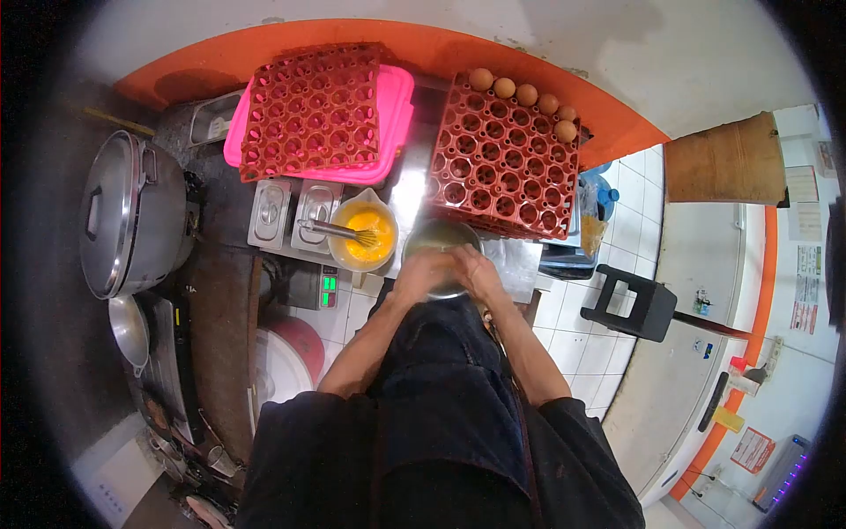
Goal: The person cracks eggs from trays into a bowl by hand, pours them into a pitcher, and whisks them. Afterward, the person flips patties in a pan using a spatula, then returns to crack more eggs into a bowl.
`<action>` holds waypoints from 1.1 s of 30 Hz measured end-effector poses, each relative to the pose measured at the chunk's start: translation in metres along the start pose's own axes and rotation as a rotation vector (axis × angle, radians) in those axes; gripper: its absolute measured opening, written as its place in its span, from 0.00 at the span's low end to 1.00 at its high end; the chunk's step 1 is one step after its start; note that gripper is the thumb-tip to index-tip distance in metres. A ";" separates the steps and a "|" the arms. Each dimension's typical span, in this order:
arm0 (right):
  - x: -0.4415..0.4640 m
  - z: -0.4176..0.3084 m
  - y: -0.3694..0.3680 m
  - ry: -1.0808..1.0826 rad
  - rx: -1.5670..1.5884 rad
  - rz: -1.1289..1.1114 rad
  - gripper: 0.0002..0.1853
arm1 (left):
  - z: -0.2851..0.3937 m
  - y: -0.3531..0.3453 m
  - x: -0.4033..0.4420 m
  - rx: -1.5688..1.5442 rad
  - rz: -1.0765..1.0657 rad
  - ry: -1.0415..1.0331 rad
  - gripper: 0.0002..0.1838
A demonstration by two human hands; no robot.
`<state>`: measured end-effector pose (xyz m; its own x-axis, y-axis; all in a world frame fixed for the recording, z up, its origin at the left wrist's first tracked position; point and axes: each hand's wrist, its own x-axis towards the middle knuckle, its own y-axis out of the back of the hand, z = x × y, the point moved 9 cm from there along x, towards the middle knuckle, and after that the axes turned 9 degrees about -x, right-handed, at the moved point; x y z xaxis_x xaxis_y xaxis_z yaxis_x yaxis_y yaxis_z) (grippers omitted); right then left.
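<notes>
My left hand (425, 270) and my right hand (474, 270) are close together over a round metal bowl (441, 234) at the counter's front edge. Fingers on both hands look curled inward, blurred by motion; whatever they hold is hidden. Left of them stands a pale bowl (340, 256) of beaten yellow egg (359, 251), with a wire whisk (339, 232) resting in it. Just behind the metal bowl is a stack of red egg trays (502, 163). Several brown eggs (527, 94) sit along the top tray's far edge.
Another red egg tray (313, 110) lies on a pink lid (398, 115) at back left. Two lidded steel containers (270, 212) stand before it. A large lidded pot (113, 216) is at far left, a digital scale (328, 286) below the counter, a black stool (634, 304) at right.
</notes>
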<state>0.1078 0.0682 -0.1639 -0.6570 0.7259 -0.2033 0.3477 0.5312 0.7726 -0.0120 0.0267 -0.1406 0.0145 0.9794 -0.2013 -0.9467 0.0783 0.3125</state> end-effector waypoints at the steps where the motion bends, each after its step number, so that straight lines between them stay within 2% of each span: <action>1: -0.001 -0.002 -0.001 -0.001 0.002 0.002 0.23 | 0.002 -0.001 -0.001 0.025 -0.019 -0.031 0.23; 3: -0.004 -0.012 0.012 0.059 -0.010 0.167 0.21 | -0.003 -0.003 0.000 0.073 -0.010 -0.029 0.24; 4: -0.005 -0.011 0.010 0.056 -0.007 0.168 0.21 | -0.003 -0.002 0.000 0.118 -0.002 -0.026 0.24; 6: -0.009 0.009 0.002 -0.119 0.135 0.143 0.22 | -0.003 -0.004 0.000 0.072 -0.006 -0.021 0.24; 7: -0.014 0.011 0.001 -0.126 0.140 0.146 0.22 | -0.003 -0.006 0.001 0.022 -0.009 -0.017 0.24; 8: -0.021 0.018 0.000 -0.180 0.279 0.164 0.23 | -0.003 -0.012 0.001 0.025 -0.021 -0.017 0.24; 9: -0.031 0.026 -0.001 -0.236 0.418 0.185 0.25 | -0.010 -0.022 0.003 -0.038 -0.057 0.059 0.24; 10: -0.042 0.033 -0.001 -0.251 0.422 0.194 0.25 | -0.018 -0.035 0.004 -0.100 -0.096 0.134 0.25; 12: -0.076 0.061 -0.011 -0.403 0.642 0.142 0.27 | -0.016 -0.066 0.004 -0.106 -0.165 0.079 0.25; 15: -0.142 0.086 0.017 -0.506 0.487 0.210 0.27 | 0.003 -0.123 0.002 -0.076 -0.303 -0.031 0.26; 16: -0.161 0.087 0.029 -0.521 0.486 0.221 0.27 | 0.018 -0.147 -0.003 -0.086 -0.423 -0.096 0.26; 17: -0.184 0.090 0.037 -0.651 0.532 0.189 0.28 | 0.032 -0.169 -0.009 -0.093 -0.542 -0.162 0.26; 18: -0.205 0.094 0.042 -0.778 0.581 0.155 0.28 | 0.040 -0.185 -0.010 -0.091 -0.557 -0.166 0.26; 20: -0.234 0.100 0.058 -0.856 0.474 0.109 0.29 | 0.068 -0.216 -0.022 -0.206 -0.715 -0.337 0.25; 22: -0.259 0.110 0.063 -0.930 0.367 0.056 0.31 | 0.076 -0.228 -0.024 -0.194 -0.805 -0.326 0.25; 23: -0.267 0.115 0.068 -0.938 0.379 0.136 0.32 | 0.080 -0.232 -0.027 -0.184 -0.878 -0.309 0.24; 25: -0.272 0.117 0.070 -0.943 0.395 0.215 0.33 | 0.089 -0.212 -0.026 -0.242 -0.854 -0.284 0.23; 27: -0.268 0.109 0.085 -0.903 0.383 0.383 0.29 | 0.096 -0.172 -0.011 -0.276 -0.638 -0.184 0.21; 29: -0.260 0.107 0.083 -0.864 0.411 0.410 0.29 | 0.120 -0.112 0.006 -0.255 -0.356 -0.285 0.16; 30: -0.252 0.102 0.079 -0.911 0.462 0.336 0.29 | 0.137 -0.078 0.012 -0.217 -0.188 -0.368 0.15; 31: -0.245 0.098 0.073 -0.954 0.510 0.262 0.28 | 0.152 -0.045 0.022 -0.218 -0.050 -0.356 0.15; 33: -0.231 0.098 0.060 -0.880 0.557 0.335 0.27 | 0.184 0.016 0.041 -0.156 0.225 -0.402 0.14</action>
<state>0.3461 -0.0247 -0.1293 0.1582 0.8112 -0.5629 0.8191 0.2105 0.5336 0.0325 0.1023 0.0269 -0.1020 0.9654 0.2398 -0.9771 -0.1426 0.1582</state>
